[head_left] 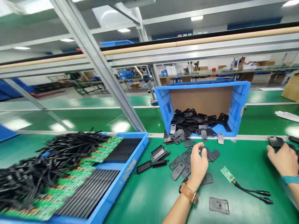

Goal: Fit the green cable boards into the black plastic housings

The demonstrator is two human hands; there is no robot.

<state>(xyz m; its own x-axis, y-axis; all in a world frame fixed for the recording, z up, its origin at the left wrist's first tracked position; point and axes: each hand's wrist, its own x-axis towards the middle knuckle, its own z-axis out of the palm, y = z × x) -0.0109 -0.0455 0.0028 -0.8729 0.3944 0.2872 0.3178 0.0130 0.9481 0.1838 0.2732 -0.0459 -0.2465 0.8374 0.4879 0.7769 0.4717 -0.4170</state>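
Left hand (199,161): curled narrow, among black covers (178,171) on table (140,199); hold unclear
Right hand (284,160): at black parts (275,141); grip hidden
Handling: best pinch single covers edgewise, clear of circuit board (226,173)

Black plates (178,171), green circuit board (227,174), black cables (247,190) — blue bin (243,104), green tabletop (149,199) — brown watch strap (187,193)

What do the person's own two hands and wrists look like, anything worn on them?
Both are gloveless, and no sleeves show on the forearms. The left hand has a dark-cased watch on a brown strap at its wrist; the right hand has a plain teal band.
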